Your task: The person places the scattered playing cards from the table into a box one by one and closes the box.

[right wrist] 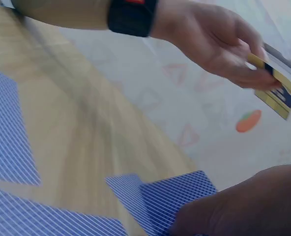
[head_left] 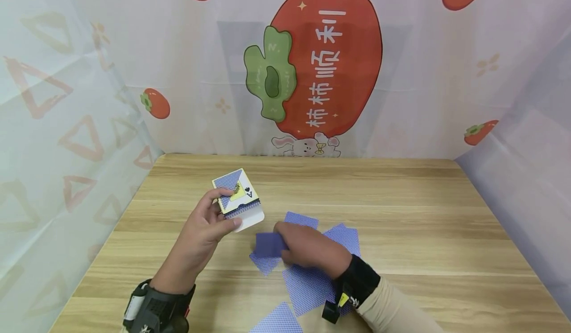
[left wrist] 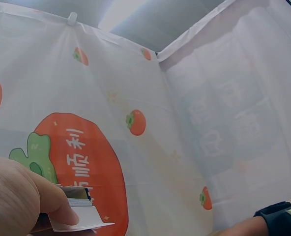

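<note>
My left hand (head_left: 201, 239) grips a playing-card box (head_left: 235, 184) with a blue, white and yellow front marked with an ace. Its white flap (head_left: 251, 217) hangs open towards me, and the left wrist view shows the edges of cards (left wrist: 80, 202) inside. Lower and to the right, my right hand (head_left: 312, 246) pinches a blue-backed playing card (head_left: 269, 245), blurred in the head view. Under and around this hand lie several blue-patterned cards (head_left: 308, 286), partly hidden by the hand and wrist. In the right wrist view the pinched card (right wrist: 177, 194) shows beside the thumb.
A separate blue card (head_left: 278, 320) lies at the near edge of the head view. The wooden table (head_left: 401, 194) runs back to a white cloth wall (head_left: 187, 65) with printed persimmons. Cloth also hangs at both sides. Each wrist wears a black strap with a device.
</note>
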Tool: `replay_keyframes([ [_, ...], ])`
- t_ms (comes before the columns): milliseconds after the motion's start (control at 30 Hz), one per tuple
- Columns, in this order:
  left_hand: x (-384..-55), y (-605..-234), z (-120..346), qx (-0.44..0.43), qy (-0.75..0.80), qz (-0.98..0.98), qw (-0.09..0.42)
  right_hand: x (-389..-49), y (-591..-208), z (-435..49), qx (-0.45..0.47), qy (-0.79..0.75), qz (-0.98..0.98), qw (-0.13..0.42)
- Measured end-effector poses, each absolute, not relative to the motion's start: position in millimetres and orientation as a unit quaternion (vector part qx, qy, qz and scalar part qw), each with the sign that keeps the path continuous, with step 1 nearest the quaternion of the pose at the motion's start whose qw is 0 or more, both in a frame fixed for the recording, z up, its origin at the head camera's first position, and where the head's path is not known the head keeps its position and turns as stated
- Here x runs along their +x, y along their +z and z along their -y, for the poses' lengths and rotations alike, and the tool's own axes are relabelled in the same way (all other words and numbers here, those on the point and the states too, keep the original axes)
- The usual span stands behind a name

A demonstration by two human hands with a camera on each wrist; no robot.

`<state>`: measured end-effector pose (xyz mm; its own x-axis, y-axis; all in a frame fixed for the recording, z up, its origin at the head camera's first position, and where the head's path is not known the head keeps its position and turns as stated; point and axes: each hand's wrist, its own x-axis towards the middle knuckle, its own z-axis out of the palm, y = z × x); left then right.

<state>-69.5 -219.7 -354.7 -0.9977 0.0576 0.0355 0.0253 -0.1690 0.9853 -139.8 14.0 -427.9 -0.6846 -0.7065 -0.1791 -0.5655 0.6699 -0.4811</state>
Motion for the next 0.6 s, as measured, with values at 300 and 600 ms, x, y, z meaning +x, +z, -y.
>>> replay_keyframes([
  [300,-70.2,-353.6,218.1,0.023,0.760,-0.650,0.016,-161.0,-397.5,-46.2,-0.240,-0.357,-0.890,0.152],
  [600,-70.1,-355.1,216.1,0.014,0.759,-0.651,0.017,-150.7,-363.4,-74.8,-0.258,-0.548,-0.760,0.235],
])
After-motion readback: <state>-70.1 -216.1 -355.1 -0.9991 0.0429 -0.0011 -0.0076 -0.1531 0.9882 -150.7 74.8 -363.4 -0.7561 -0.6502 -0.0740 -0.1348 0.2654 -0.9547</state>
